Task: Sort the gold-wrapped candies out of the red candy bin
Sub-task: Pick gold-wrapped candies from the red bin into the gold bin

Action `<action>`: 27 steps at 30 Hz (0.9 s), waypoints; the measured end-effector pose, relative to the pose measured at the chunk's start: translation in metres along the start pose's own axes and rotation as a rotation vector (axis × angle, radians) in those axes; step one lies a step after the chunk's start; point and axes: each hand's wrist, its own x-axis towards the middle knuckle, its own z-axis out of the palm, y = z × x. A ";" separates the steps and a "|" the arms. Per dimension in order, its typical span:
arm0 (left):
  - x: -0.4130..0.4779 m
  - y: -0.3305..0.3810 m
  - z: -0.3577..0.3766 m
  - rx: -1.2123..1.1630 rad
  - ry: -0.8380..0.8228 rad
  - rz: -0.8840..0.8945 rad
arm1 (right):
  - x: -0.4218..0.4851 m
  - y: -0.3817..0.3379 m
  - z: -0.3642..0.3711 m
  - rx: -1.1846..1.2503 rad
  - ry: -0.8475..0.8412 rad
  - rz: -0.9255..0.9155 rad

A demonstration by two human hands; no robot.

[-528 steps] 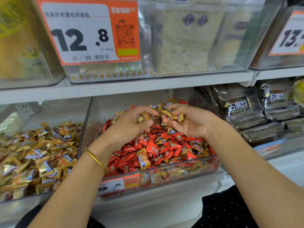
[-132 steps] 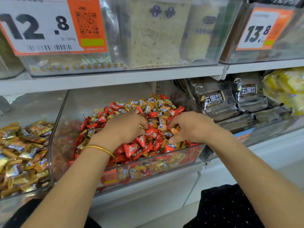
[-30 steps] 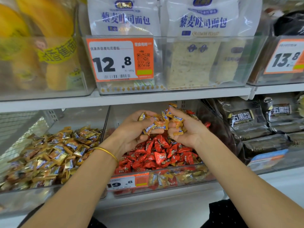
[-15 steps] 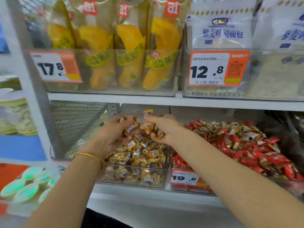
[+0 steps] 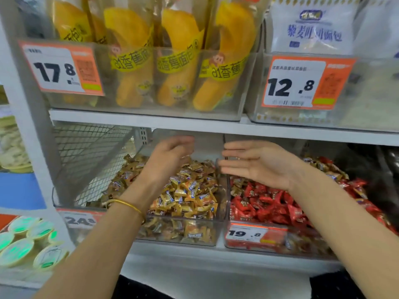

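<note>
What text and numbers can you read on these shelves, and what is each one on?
"17.8": upper left price tag.
"12.8": upper right price tag.
"19.8": lower right price tag, on the red candy bin.
"24.8", blurred: lower left price tag, on the gold candy bin.
"a1香蕉面包": yellow band on each banana bread pack.
"藜麦吐司面包", blurred: white bread bag.
Small print on the tags and candy wrappers: too blurred to read.
</note>
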 end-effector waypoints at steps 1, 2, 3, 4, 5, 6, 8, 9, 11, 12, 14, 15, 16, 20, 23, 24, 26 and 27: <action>-0.002 0.003 0.012 0.059 -0.048 0.041 | -0.008 -0.002 -0.019 -0.024 0.045 -0.030; -0.004 0.008 0.027 0.111 -0.102 0.085 | -0.016 -0.004 -0.037 -0.054 0.108 -0.061; -0.004 0.011 0.042 0.150 -0.158 0.125 | -0.022 -0.006 -0.057 -0.081 0.183 -0.091; -0.003 0.014 0.059 0.184 -0.214 0.155 | -0.025 -0.007 -0.076 -0.096 0.267 -0.123; 0.000 0.017 0.077 0.221 -0.268 0.167 | -0.027 -0.008 -0.094 -0.116 0.337 -0.162; 0.006 0.016 0.095 0.270 -0.315 0.157 | -0.027 -0.009 -0.110 -0.152 0.402 -0.197; 0.022 0.009 0.131 0.398 -0.358 0.117 | -0.022 -0.009 -0.139 -0.253 0.504 -0.238; 0.030 0.005 0.149 0.470 -0.351 0.112 | -0.019 -0.010 -0.150 -0.277 0.526 -0.254; 0.048 -0.005 0.179 0.597 -0.321 0.146 | -0.008 -0.010 -0.171 -0.325 0.577 -0.275; 0.056 -0.009 0.191 0.649 -0.311 0.176 | -0.003 -0.011 -0.181 -0.401 0.603 -0.258; 0.075 -0.019 0.211 0.745 -0.310 0.227 | 0.008 -0.012 -0.195 -0.709 0.661 -0.192; 0.086 -0.023 0.218 0.795 -0.321 0.234 | 0.013 -0.014 -0.197 -0.835 0.653 -0.172; 0.096 -0.029 0.225 0.842 -0.351 0.228 | 0.020 -0.014 -0.201 -0.964 0.625 -0.155; 0.121 -0.048 0.234 1.133 -0.566 0.173 | 0.056 -0.010 -0.208 -1.345 0.450 -0.094; 0.131 -0.058 0.229 1.230 -0.620 0.181 | 0.081 -0.004 -0.213 -1.534 0.348 -0.063; 0.134 -0.060 0.227 1.243 -0.626 0.176 | 0.088 -0.003 -0.213 -1.586 0.292 -0.052; 0.138 -0.062 0.223 1.232 -0.634 0.120 | 0.098 -0.006 -0.208 -1.596 0.201 0.007; 0.138 -0.061 0.220 1.206 -0.635 0.077 | 0.101 -0.009 -0.204 -1.554 0.161 0.066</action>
